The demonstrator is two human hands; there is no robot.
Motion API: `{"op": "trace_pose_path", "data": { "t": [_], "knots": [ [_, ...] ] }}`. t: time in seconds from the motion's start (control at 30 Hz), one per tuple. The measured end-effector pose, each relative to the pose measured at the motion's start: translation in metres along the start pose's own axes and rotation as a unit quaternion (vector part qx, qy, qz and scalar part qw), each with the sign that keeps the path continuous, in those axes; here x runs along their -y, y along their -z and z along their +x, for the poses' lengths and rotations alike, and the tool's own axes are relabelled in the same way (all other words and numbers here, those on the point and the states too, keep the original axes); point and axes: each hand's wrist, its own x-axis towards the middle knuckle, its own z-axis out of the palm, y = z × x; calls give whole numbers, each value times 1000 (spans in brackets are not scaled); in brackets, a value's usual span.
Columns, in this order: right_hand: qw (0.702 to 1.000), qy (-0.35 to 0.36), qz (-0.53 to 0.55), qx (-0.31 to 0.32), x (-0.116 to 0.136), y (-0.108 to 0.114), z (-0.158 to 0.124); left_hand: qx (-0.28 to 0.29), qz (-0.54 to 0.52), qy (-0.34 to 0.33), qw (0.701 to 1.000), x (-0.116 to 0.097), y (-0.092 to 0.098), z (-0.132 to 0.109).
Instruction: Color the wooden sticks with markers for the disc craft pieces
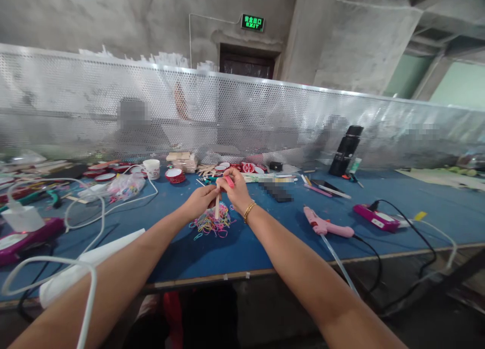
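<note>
My left hand (201, 201) is closed around a flat wooden craft stick (217, 208), which points down toward the table. My right hand (235, 191) meets it at the stick's upper end, fingers pinched together. A short pink-red object (229, 182) shows in the right hand; its kind is hard to make out. Directly beneath both hands lies a loose heap of coloured rubber bands (212, 225). The fingertips partly hide each other where they touch.
A pink glue gun (326, 225) lies to the right, near a purple power strip (375, 218). A black flask (345, 151) stands behind. Left are a paper cup (152, 169), a red tin (175, 176) and a white cable (102, 207). A perforated metal screen (257, 121) borders the back.
</note>
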Motion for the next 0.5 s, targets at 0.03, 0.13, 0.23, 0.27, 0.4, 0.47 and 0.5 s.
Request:
{"op": "trace_pose_path", "data": {
  "t": [0.03, 0.13, 0.23, 0.27, 0.4, 0.47, 0.5],
  "knots": [
    [1000, 1, 2, 3, -1, 0, 0, 7, -6, 1, 1000, 1, 0, 0],
    [1000, 10, 9, 1, -4, 0, 0, 24, -12, 9, 1000, 5, 1, 1],
    [1000, 14, 8, -4, -6, 0, 0, 20, 12, 18, 1000, 6, 3, 1],
    [1000, 14, 6, -4, -5, -1, 0, 18, 19, 20, 999, 5, 3, 1],
    [1000, 3, -3, -5, -3, -2, -1, 22, 19, 26, 999, 1, 5, -1],
    [1000, 0, -2, -6, -2, -2, -2, 25, 12, 32, 999, -1, 4, -2],
    [1000, 0, 1, -5, -2, -3, -2, 25, 7, 36, 999, -1, 4, -2]
  ]
}}
